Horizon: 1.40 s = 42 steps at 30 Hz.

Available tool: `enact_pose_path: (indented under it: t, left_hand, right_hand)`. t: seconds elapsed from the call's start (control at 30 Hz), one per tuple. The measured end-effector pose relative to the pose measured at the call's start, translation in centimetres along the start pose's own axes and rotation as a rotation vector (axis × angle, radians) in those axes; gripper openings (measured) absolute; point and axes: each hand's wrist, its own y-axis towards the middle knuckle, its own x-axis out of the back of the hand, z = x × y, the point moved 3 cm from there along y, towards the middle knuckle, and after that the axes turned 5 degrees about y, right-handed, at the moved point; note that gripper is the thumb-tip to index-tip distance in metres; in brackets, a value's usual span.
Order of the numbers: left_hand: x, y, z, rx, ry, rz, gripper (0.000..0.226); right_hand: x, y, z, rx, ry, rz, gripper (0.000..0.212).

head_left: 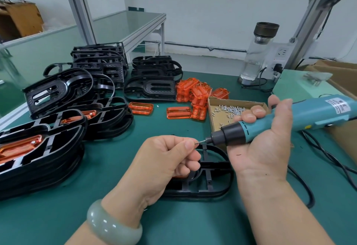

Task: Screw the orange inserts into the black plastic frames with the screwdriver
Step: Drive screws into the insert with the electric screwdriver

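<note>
While the right hand (264,142) wraps its fingers and thumb around the teal screwdriver (289,121), holding it tilted with its bit (201,141) aimed leftward, the left hand (170,157) curls its fingers and pinches thumb against forefinger at the bit's tip; whether a screw sits in that pinch is too small to tell. Both hands are over a black frame (218,184) lying flat on the green mat (154,125), and a sliver of orange shows inside that frame beneath the left hand. Just beyond the frame, a cardboard box (231,101) holds loose screws (231,109). Farther beyond the frame, loose orange inserts (195,92) lie heaped. Left of the frame, stacked frames (38,157) carry fitted orange pieces.
</note>
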Motion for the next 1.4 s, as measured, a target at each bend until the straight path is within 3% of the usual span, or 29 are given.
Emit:
enact_pose_path:
  t: [0.1,0.37,0.53,0.6,0.67,0.73,0.83,0.9,1.0,1.13,1.4]
  left_hand:
    - [0.0,0.1,-0.1,0.0,0.037,-0.014,0.012]
    - [0.2,0.5,-0.2,-0.039,0.158,-0.041,0.023]
    - [0.2,0.5,-0.4,-0.057,0.128,-0.019,0.007]
    - [0.7,0.5,-0.6,-0.088,0.164,-0.03,0.025]
    - [2.0,0.7,-1.1,-0.161,0.337,-0.131,0.02]
    - [3.5,0.8,-1.6,-0.248,0.653,-0.224,0.011]
    - [4.6,0.6,-1.4,-0.248,1.059,-0.159,0.026]
    - [4.4,0.3,-1.1,-0.211,1.182,-0.063,0.021]
    - [3.7,0.3,-0.7,-0.216,1.291,0.024,0.017]
    - [3.0,0.4,-0.4,-0.238,1.351,0.016,0.016]
    - [2.0,0.2,0.0,-0.265,1.315,0.034,0.014]
  right_hand:
    - [-0.5,0.2,0.2,0.018,0.007,0.037,0.015]
    - [-0.7,0.2,0.0,0.046,-0.001,0.072,0.011]
    - [-0.7,0.2,0.2,0.056,-0.007,0.078,0.011]
    - [-0.7,0.3,0.2,0.05,0.003,0.077,0.012]
    - [-0.7,0.4,0.3,0.044,0.006,0.076,0.013]
    - [-0.6,0.6,0.4,0.037,-0.004,0.08,0.012]
    - [-0.5,0.9,0.5,0.035,-0.037,0.073,0.014]
    - [-0.5,1.1,0.5,0.036,-0.063,0.065,0.014]
    - [-0.5,1.2,0.3,0.033,-0.103,0.066,0.016]
    - [-0.4,1.1,0.0,0.03,-0.177,0.083,0.015]
    - [-0.3,1.1,-0.5,0.047,-0.307,0.184,0.018]
